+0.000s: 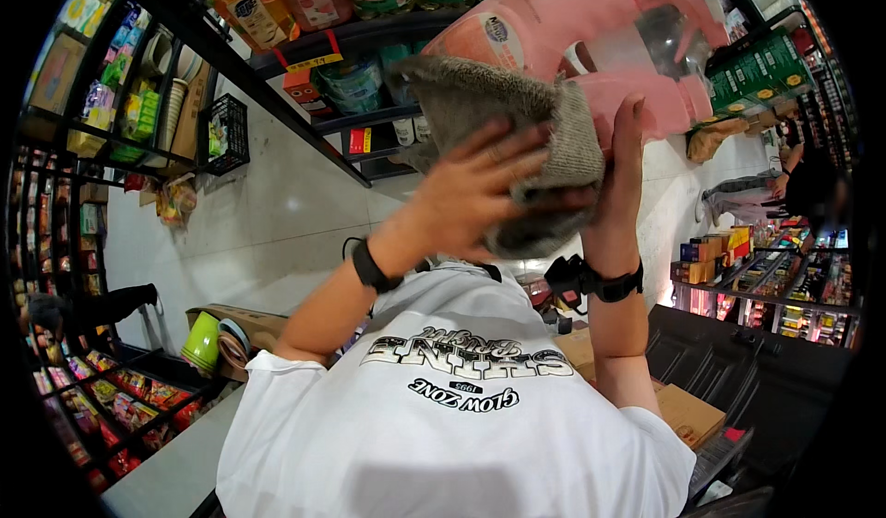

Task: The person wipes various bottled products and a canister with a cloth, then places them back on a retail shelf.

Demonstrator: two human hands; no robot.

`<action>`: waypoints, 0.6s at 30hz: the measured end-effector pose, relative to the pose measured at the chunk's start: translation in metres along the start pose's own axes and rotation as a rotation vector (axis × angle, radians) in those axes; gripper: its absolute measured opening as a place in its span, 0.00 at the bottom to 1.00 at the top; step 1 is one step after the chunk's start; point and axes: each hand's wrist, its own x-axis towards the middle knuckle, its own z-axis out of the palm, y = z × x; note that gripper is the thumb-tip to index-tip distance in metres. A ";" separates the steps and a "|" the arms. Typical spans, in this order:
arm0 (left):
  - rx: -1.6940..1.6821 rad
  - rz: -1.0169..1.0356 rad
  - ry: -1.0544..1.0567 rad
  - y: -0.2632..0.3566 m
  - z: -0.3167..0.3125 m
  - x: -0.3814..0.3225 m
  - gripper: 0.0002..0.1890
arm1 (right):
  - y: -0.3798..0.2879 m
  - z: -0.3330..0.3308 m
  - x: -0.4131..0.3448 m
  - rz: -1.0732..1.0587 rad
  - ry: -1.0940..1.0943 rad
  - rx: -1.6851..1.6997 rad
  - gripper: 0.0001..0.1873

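My left hand (484, 185) is blurred and lies on a folded grey terry cloth (484, 95), its fingers spread across it. The cloth rests against the lower part of a large pink plastic bottle (526, 19) with a handle and a printed label. Beside and under that bottle is another pink bottle part (637, 102); whether they are one pack I cannot tell. My right hand (619, 172) holds the pink bottles from the near side, its thumb upright along them. The cloth and bottles hide its other fingers. Both wrists wear black bands.
A black metal shelf (374, 30) with bottles of liquid cleaner stands ahead. A black plastic crate (227, 134) is on the tiled floor at left. Green boxes (758, 71) lie to the right. One person (806, 179) is at far right, another (62, 310) at far left. Cardboard boxes (685, 414) sit near my right side.
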 end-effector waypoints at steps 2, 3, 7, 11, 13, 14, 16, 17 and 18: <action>-0.017 -0.270 0.131 -0.046 -0.019 0.007 0.32 | 0.005 0.006 -0.003 -0.146 0.000 0.038 0.37; -0.075 -0.341 0.209 -0.048 -0.020 0.009 0.32 | 0.005 0.008 -0.003 -0.143 0.000 0.011 0.36; -0.124 -0.164 0.352 -0.008 0.002 0.019 0.35 | 0.001 0.010 -0.007 -0.080 0.024 -0.067 0.28; -0.474 -0.319 0.329 -0.010 -0.002 0.030 0.36 | 0.013 0.007 -0.001 -0.099 0.010 0.001 0.24; -0.685 -0.544 0.302 -0.037 -0.005 0.020 0.34 | 0.005 0.015 -0.004 -0.040 0.092 0.047 0.26; -0.701 -0.661 0.260 -0.052 -0.003 0.010 0.33 | 0.004 0.017 -0.004 -0.046 0.075 0.067 0.27; -0.477 -0.424 0.256 -0.045 0.005 0.014 0.32 | 0.003 0.015 -0.007 -0.095 0.042 0.069 0.27; -0.301 -0.266 0.218 -0.012 0.005 0.019 0.31 | 0.005 0.010 -0.006 -0.123 0.007 0.059 0.27; -0.140 -0.110 0.179 0.010 0.005 0.023 0.31 | 0.005 -0.001 -0.007 -0.104 -0.002 0.068 0.27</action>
